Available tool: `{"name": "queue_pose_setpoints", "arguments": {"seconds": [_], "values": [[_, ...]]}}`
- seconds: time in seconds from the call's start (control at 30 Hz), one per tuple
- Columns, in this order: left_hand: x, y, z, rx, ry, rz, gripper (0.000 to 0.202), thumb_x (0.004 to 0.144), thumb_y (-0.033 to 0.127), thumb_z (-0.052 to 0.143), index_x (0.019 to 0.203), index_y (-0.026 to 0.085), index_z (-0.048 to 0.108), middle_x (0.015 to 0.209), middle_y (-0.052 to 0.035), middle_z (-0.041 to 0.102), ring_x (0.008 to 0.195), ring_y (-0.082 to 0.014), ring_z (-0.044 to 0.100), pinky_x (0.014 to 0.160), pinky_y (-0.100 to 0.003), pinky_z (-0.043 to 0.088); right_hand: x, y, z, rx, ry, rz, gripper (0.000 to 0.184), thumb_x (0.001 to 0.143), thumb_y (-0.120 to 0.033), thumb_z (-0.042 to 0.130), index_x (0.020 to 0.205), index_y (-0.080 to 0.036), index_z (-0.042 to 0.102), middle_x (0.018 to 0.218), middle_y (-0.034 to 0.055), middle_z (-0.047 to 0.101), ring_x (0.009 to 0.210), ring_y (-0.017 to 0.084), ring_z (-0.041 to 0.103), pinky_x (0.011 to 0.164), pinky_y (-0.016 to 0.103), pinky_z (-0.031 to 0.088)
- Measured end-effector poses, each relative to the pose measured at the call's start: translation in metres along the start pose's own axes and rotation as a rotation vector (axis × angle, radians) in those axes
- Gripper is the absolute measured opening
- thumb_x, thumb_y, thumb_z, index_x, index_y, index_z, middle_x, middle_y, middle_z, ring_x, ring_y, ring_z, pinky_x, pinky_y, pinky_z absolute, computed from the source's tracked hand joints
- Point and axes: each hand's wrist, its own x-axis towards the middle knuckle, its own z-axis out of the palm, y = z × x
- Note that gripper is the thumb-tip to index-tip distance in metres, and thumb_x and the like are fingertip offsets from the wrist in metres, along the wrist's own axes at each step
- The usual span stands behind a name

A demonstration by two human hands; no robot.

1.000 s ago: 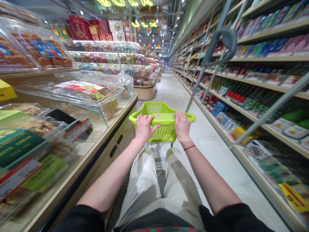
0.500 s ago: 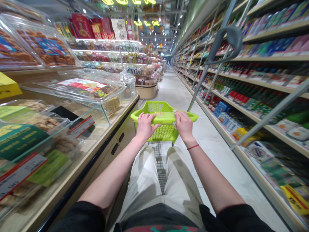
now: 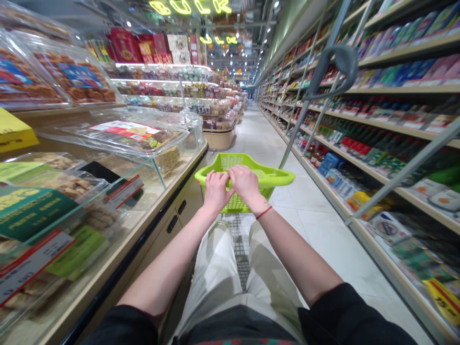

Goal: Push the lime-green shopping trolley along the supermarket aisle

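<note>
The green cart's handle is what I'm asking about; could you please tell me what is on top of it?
The left hand and right hand rest close together on the handle; the stretch beneath their fingers is covered.

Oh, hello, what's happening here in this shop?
A person is at a green shopping cart in a store aisle, with both hands on its handle. The left hand has its fingers curled over the bar, and the right hand, with a red band at its wrist, lies over the bar close beside it. A counter with packaged food runs along the left, and stocked shelves line the right.
</note>
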Motion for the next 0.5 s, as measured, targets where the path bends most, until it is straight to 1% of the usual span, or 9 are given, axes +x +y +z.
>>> {"name": "queue_pose_setpoints", "arguments": {"seconds": [0.07, 0.13, 0.23, 0.3, 0.4, 0.47, 0.5], "values": [[0.0, -0.001, -0.001, -0.016, -0.004, 0.006, 0.027, 0.085, 0.027, 0.068, 0.112, 0.024, 0.064, 0.102, -0.0063, 0.068, 0.104, -0.0273, 0.062, 0.114, -0.05, 0.036, 0.0, 0.008, -0.004, -0.008, -0.036, -0.01, 0.031, 0.103, -0.031, 0.047, 0.095, -0.02, 0.074, 0.098, 0.0076, 0.075, 0.095, 0.02, 0.067, 0.087, 0.028, 0.048], [0.0, -0.001, -0.002, -0.026, -0.007, 0.01, 0.031, 0.085, 0.03, 0.07, 0.116, 0.024, 0.064, 0.104, -0.0065, 0.068, 0.106, -0.0273, 0.062, 0.114, -0.05, 0.036, -0.004, 0.024, -0.009, 0.01, -0.028, -0.019, 0.03, 0.103, -0.028, 0.046, 0.097, -0.02, 0.074, 0.102, 0.0071, 0.076, 0.098, 0.02, 0.068, 0.089, 0.028, 0.048], [0.0, -0.001, -0.003, -0.027, -0.013, 0.005, 0.034, 0.086, 0.033, 0.072, 0.117, 0.023, 0.064, 0.105, -0.0069, 0.069, 0.107, -0.0275, 0.062, 0.114, -0.05, 0.035, -0.016, 0.057, -0.018, 0.057, 0.053, -0.023, 0.03, 0.103, -0.025, 0.045, 0.102, -0.019, 0.075, 0.11, 0.0081, 0.076, 0.106, 0.02, 0.068, 0.1, 0.031, 0.046], [0.0, 0.0, -0.003, -0.033, -0.014, -0.001, 0.035, 0.085, 0.034, 0.073, 0.117, 0.022, 0.064, 0.105, -0.0073, 0.069, 0.107, -0.0276, 0.062, 0.115, -0.05, 0.035, -0.025, 0.08, -0.025, 0.075, 0.11, 0.017, 0.03, 0.102, -0.023, 0.045, 0.103, -0.018, 0.075, 0.112, 0.0089, 0.076, 0.108, 0.02, 0.068, 0.103, 0.034, 0.046], [0.0, 0.0, -0.003, -0.037, -0.014, -0.008, 0.036, 0.085, 0.035, 0.074, 0.117, 0.023, 0.064, 0.105, -0.0072, 0.069, 0.107, -0.0276, 0.062, 0.114, -0.05, 0.035, -0.034, 0.106, -0.032, 0.059, 0.167, 0.127, 0.031, 0.1, -0.024, 0.046, 0.095, -0.017, 0.075, 0.102, 0.0101, 0.077, 0.099, 0.021, 0.069, 0.099, 0.036, 0.049], [0.001, 0.001, -0.002, -0.038, -0.015, -0.011, 0.036, 0.085, 0.035, 0.074, 0.118, 0.024, 0.064, 0.106, -0.0066, 0.069, 0.108, -0.0276, 0.062, 0.114, -0.051, 0.034, -0.036, 0.11, -0.03, 0.034, 0.215, 0.179, 0.033, 0.1, -0.026, 0.045, 0.088, -0.017, 0.074, 0.094, 0.0103, 0.077, 0.092, 0.022, 0.069, 0.099, 0.038, 0.049], [0.001, 0.002, -0.002, -0.041, -0.015, -0.011, 0.036, 0.085, 0.035, 0.074, 0.118, 0.025, 0.063, 0.107, -0.0063, 0.069, 0.109, -0.0275, 0.062, 0.115, -0.051, 0.034, -0.036, 0.107, -0.028, 0.023, 0.248, 0.193, 0.034, 0.101, -0.027, 0.044, 0.087, -0.017, 0.074, 0.091, 0.0102, 0.077, 0.09, 0.022, 0.069, 0.101, 0.04, 0.048]]}}
